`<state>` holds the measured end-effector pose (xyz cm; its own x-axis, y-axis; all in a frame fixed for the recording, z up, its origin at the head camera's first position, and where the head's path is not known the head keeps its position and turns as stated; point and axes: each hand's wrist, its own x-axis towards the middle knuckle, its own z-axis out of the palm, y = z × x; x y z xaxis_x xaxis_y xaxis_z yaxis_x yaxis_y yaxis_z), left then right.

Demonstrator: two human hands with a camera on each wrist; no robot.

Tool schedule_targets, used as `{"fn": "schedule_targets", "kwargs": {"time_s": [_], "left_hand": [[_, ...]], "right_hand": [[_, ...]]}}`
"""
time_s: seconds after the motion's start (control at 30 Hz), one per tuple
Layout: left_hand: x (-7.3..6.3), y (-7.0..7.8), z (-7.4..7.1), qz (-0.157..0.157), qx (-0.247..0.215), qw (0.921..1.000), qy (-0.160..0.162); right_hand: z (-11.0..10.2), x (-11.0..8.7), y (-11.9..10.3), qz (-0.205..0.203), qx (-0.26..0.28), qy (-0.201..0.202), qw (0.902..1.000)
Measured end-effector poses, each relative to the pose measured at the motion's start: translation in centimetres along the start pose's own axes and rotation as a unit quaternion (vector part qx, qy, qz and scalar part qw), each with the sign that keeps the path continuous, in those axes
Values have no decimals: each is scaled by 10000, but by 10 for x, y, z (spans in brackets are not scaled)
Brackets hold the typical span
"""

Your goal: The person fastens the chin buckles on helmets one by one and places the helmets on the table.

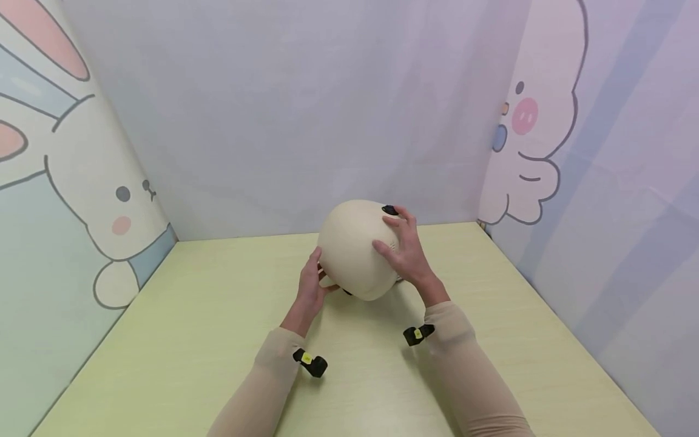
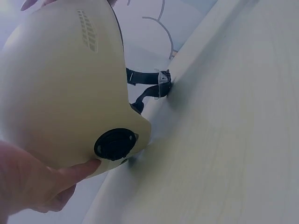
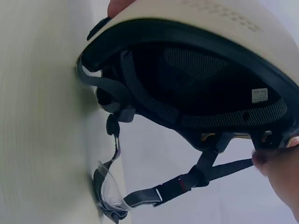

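Observation:
A cream helmet is tilted over the table with its smooth shell toward the head camera. My left hand holds its lower left side; in the left wrist view a finger touches the shell beside a round black side piece. On the upper right, my right hand grips the helmet near another black piece. The right wrist view looks into the dark padded lining. A black chin strap hangs down to the tabletop. Whether the shell itself touches the table I cannot tell.
The pale wood-grain table reaches to a plain light back curtain. Side curtains carry cartoon prints, a rabbit at left and a white figure at right. Small black cameras sit on both sleeves.

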<state>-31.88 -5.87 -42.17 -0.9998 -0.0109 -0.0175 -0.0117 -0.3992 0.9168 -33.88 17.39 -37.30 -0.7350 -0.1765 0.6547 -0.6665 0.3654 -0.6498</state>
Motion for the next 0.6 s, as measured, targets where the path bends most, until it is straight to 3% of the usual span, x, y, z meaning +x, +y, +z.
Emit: {"fn": "schedule_targets", "kwargs": {"time_s": [0.4, 0.6], "left_hand": [[2, -3, -1, 71, 285, 9996, -38], [3, -3, -1, 71, 311, 9995, -27]], "right_hand": [[-6, 2, -3, 108, -544, 277, 9981], [-6, 0, 0, 476, -648, 319, 9963]]}}
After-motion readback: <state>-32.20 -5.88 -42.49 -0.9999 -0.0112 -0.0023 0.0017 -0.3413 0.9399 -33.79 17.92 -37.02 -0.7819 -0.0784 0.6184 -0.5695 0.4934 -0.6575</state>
